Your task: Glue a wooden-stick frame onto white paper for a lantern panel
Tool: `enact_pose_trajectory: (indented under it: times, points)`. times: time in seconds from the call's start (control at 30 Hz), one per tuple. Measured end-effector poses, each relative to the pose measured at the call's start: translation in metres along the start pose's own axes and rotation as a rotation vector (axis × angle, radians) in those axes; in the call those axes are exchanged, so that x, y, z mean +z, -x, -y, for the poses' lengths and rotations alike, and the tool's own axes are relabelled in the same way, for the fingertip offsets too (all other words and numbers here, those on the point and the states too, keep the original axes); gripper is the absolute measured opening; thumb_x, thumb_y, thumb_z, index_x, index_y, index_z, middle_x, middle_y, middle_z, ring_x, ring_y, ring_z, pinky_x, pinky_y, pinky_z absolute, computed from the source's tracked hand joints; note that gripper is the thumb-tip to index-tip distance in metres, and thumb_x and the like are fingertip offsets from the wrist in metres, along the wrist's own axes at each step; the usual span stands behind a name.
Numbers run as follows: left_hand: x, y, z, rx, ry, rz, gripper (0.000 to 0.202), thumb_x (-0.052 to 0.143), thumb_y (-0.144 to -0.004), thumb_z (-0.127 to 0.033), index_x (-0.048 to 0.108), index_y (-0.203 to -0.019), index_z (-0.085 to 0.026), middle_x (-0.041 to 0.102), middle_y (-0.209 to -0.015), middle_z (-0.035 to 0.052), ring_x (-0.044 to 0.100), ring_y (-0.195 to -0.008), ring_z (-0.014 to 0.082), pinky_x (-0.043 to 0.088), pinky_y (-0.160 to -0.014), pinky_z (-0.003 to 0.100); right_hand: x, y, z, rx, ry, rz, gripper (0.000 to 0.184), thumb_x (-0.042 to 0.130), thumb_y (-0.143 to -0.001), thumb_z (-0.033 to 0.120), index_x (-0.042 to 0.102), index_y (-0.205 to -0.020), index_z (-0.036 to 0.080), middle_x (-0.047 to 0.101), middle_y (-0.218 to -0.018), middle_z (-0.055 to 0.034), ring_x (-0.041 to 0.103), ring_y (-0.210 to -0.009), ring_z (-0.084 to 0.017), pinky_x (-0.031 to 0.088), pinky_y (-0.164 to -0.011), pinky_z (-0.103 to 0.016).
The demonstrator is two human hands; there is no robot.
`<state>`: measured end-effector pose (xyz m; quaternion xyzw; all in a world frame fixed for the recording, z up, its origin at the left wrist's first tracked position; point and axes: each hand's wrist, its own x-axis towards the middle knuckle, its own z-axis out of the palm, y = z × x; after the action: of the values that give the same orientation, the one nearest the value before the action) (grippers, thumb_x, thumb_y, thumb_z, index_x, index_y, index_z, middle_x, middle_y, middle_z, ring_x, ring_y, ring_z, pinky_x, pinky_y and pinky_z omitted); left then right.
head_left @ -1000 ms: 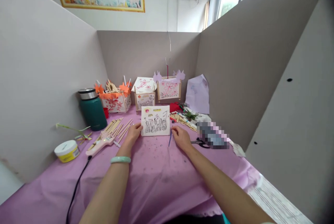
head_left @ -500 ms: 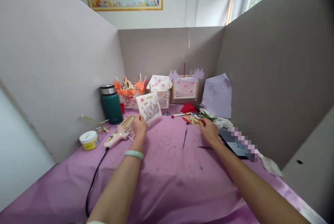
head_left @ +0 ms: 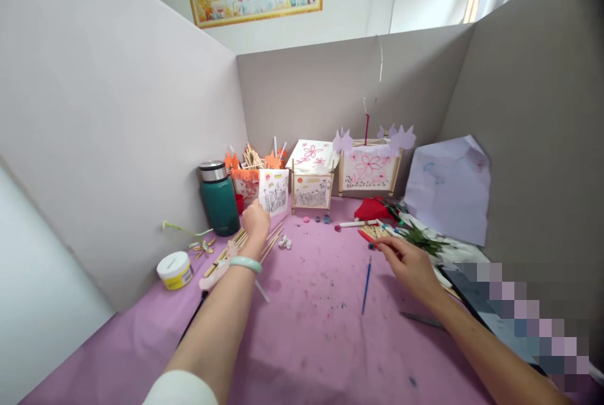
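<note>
A white paper panel (head_left: 274, 192) with black ink drawing and a red dot stands upright in the grasp of my left hand (head_left: 256, 222), its fingers closed on the lower left edge. That hand is above wooden sticks (head_left: 272, 243) and a pale pink glue gun (head_left: 214, 276). My right hand (head_left: 409, 265) reaches over the right side of the table with thumb and fingers closed together. Its fingertips are at a red pen-like piece (head_left: 367, 238) and a pile of short wooden sticks (head_left: 377, 231); what they pinch, if anything, is unclear. A blue paintbrush (head_left: 367, 285) lies nearer me.
Behind stand a paper-panelled frame (head_left: 312, 192), a larger lantern-like frame (head_left: 369, 169) and an orange-trimmed container (head_left: 246, 183). A green bottle (head_left: 219, 204) and white-yellow jar (head_left: 174, 270) are left. Scissors (head_left: 422, 319), green leaves (head_left: 419, 238) and a partly pixelated tablet (head_left: 481, 304) are right.
The view has shifted, and things appear larger. My left hand has turned the panel more upright, beside the small frame. My right hand has reached to the red piece and sticks.
</note>
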<state>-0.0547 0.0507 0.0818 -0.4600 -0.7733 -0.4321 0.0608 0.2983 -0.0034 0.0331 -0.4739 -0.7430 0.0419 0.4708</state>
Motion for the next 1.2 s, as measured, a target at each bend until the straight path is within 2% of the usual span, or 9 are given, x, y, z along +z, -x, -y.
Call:
enact_pose_trajectory:
  times: [0.37, 0.5, 0.63, 0.67, 0.77, 0.83, 0.93, 1.07, 1.2]
  points:
    - [0.059, -0.047, -0.004, -0.089, 0.068, 0.097, 0.026, 0.053, -0.078, -0.016, 0.069, -0.099, -0.015, 0.071, -0.091, 0.0180, 0.063, -0.090, 0.0310, 0.045, -0.077, 0.038, 0.004, 0.005, -0.017, 0.137, -0.119, 0.042, 0.026, 0.052, -0.085, 0.040, 0.069, -0.094, 0.023, 0.070, -0.080, -0.0037, 0.064, -0.070, -0.019, 0.049, -0.066, -0.030]
    - [0.069, -0.051, -0.009, -0.119, 0.099, 0.160, 0.027, 0.060, -0.071, -0.012, 0.065, -0.097, -0.009, 0.069, -0.092, 0.0176, 0.063, -0.091, 0.0325, 0.047, -0.079, 0.040, -0.018, 0.000, -0.025, 0.271, -0.068, -0.096, 0.028, 0.052, -0.084, 0.042, 0.069, -0.092, 0.021, 0.070, -0.084, -0.0049, 0.062, -0.070, -0.019, 0.048, -0.067, -0.030]
    - [0.065, -0.039, -0.022, -0.136, 0.087, -0.007, 0.051, 0.055, -0.073, -0.010, 0.047, -0.122, 0.002, 0.044, -0.130, 0.0299, 0.041, -0.123, 0.0398, 0.033, -0.100, 0.053, -0.055, -0.013, -0.051, 0.451, 0.154, -0.356, 0.029, 0.049, -0.084, 0.037, 0.068, -0.094, 0.018, 0.069, -0.088, -0.0070, 0.060, -0.072, -0.019, 0.047, -0.072, -0.032]
    - [0.065, -0.034, -0.027, -0.107, 0.089, -0.073, 0.055, 0.051, -0.076, -0.010, 0.042, -0.129, -0.001, 0.036, -0.138, 0.0270, 0.032, -0.130, 0.0367, 0.026, -0.106, 0.052, -0.064, -0.016, -0.058, 0.465, 0.247, -0.357, 0.028, 0.049, -0.083, 0.035, 0.068, -0.094, 0.017, 0.068, -0.090, -0.0079, 0.060, -0.073, -0.019, 0.046, -0.073, -0.033]
    - [0.070, -0.016, -0.046, 0.245, 0.142, -0.212, 0.049, 0.050, -0.076, -0.009, 0.048, -0.125, -0.008, 0.045, -0.130, 0.0177, 0.036, -0.126, 0.0288, 0.026, -0.109, 0.044, -0.081, -0.023, -0.077, 0.458, 0.522, -0.179, 0.027, 0.049, -0.082, 0.029, 0.070, -0.094, 0.016, 0.066, -0.095, -0.0116, 0.060, -0.077, -0.021, 0.045, -0.075, -0.035]
    - [0.076, 0.000, -0.062, 0.475, 0.194, -0.148, 0.038, 0.049, -0.077, -0.009, 0.057, -0.114, -0.010, 0.054, -0.117, 0.0150, 0.044, -0.117, 0.0274, 0.033, -0.104, 0.042, -0.083, -0.025, -0.083, 0.430, 0.663, -0.047, 0.028, 0.051, -0.083, 0.030, 0.070, -0.098, 0.016, 0.065, -0.097, -0.0137, 0.059, -0.084, -0.024, 0.044, -0.074, -0.035]
    - [0.086, 0.030, -0.082, 0.657, 0.282, 0.073, 0.025, 0.046, -0.079, -0.010, 0.064, -0.097, -0.015, 0.062, -0.101, 0.0107, 0.052, -0.103, 0.0251, 0.041, -0.095, 0.040, -0.080, -0.027, -0.087, 0.407, 0.791, 0.070, 0.028, 0.054, -0.084, 0.034, 0.071, -0.101, 0.019, 0.066, -0.096, -0.0141, 0.059, -0.091, -0.027, 0.043, -0.072, -0.035]
    - [0.087, 0.068, -0.098, 0.758, 0.417, 0.290, 0.023, 0.046, -0.081, -0.010, 0.066, -0.087, -0.018, 0.065, -0.095, 0.0083, 0.056, -0.096, 0.0226, 0.045, -0.088, 0.037, -0.075, -0.026, -0.088, 0.480, 0.828, 0.167, 0.022, 0.054, -0.083, 0.028, 0.074, -0.089, 0.023, 0.070, -0.082, -0.0111, 0.060, -0.078, -0.026, 0.040, -0.063, -0.033]
    - [0.085, 0.092, -0.104, 0.786, 0.485, 0.422, 0.022, 0.047, -0.080, -0.009, 0.067, -0.085, -0.018, 0.065, -0.092, 0.0083, 0.056, -0.093, 0.0221, 0.045, -0.086, 0.036, -0.074, -0.026, -0.086, 0.404, 0.771, 0.070, 0.021, 0.054, -0.081, 0.025, 0.075, -0.079, 0.023, 0.070, -0.075, -0.0099, 0.058, -0.074, -0.025, 0.039, -0.064, -0.034]
